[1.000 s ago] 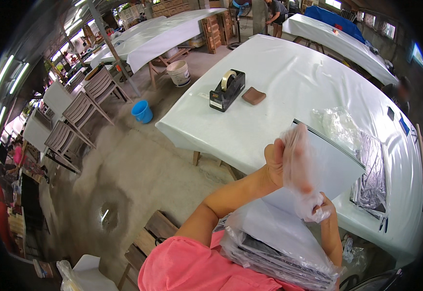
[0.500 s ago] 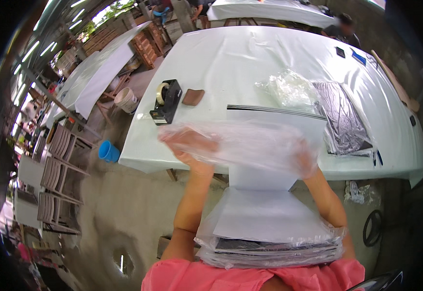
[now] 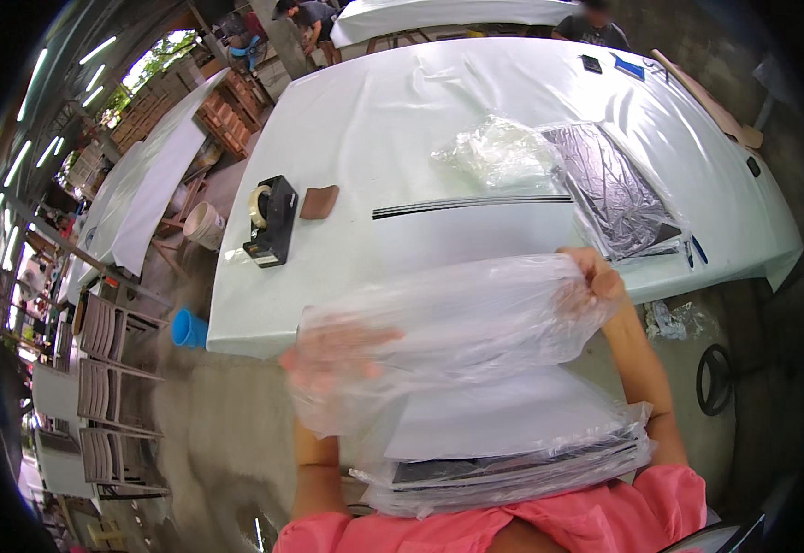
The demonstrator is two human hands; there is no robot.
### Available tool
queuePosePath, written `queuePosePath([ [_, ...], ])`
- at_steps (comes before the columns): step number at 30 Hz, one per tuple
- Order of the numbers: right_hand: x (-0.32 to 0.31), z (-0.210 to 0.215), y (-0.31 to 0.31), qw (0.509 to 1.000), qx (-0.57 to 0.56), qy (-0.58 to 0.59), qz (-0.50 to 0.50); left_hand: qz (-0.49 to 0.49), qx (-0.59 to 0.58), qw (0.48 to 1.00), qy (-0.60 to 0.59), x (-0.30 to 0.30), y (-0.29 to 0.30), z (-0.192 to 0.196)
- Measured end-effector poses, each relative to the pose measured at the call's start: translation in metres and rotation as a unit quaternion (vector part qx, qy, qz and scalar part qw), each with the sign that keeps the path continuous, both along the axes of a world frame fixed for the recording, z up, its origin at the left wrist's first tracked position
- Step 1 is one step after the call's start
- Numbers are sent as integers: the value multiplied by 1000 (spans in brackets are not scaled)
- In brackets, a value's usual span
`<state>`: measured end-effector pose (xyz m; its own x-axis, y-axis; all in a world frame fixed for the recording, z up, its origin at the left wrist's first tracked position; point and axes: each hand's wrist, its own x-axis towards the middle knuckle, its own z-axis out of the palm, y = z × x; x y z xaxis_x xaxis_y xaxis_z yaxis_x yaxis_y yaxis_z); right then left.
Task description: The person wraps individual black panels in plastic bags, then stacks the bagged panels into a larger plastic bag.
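Clear plastic film (image 3: 448,318), crumpled and see-through like a bag, stretches between my two hands. Beneath its left end my left hand (image 3: 342,355) shows blurred, its fingers spread out and covered by the film. My right hand (image 3: 596,281) pinches the film's right end, thumb and fingers closed. Below the film, a white sheet (image 3: 503,410) slopes down toward my body. Its near end meets a stack of dark-edged flat panels in clear plastic (image 3: 522,475), held against my front. A pale flat sheet (image 3: 476,235) with dark strips (image 3: 471,205) along its far edge lies on the table.
The white-covered table (image 3: 347,120) bears a black tape dispenser (image 3: 273,221), a brown block (image 3: 319,203), crumpled clear plastic (image 3: 503,152) and a silvery wrapped packet (image 3: 609,189). A blue bucket (image 3: 189,328) and stacked chairs (image 3: 102,387) stand left. People work at the far side.
The film has come nearer my body and spread taller. My left hand has come down and nearer; my right hand now grips the film's upper right corner. The view has shifted too.
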<state>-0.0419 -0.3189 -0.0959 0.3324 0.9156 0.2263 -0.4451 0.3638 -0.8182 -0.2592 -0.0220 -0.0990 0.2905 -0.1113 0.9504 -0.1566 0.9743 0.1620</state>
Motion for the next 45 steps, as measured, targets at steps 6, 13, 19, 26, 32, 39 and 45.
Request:
queuePosePath([
  [6, -13, 41, 2, 843, -217, -328, -367, 467, 509, 561, 456, -29, -3, 42],
  [13, -31, 27, 5, 625, -244, -570, -475, 788, 449, 313, 281, -11, -31, 22],
  [19, -60, 34, -4, 701, -181, -448, -525, 850, 380, 205, 303, -13, -32, 27],
  [26, -47, 62, -27, 867, -255, -302, -304, 587, 421, 498, 480, -14, 9, 39],
  [32, -40, 55, -18, 914, -288, -209, -196, 399, 412, 588, 570, -32, 57, -10],
  [39, -31, 26, -18, 960, -223, -109, -127, 275, 299, 753, 517, -31, 47, -19],
  [45, -29, 18, -14, 961, -224, 77, -141, 236, 298, 732, 566, -12, 33, -54],
])
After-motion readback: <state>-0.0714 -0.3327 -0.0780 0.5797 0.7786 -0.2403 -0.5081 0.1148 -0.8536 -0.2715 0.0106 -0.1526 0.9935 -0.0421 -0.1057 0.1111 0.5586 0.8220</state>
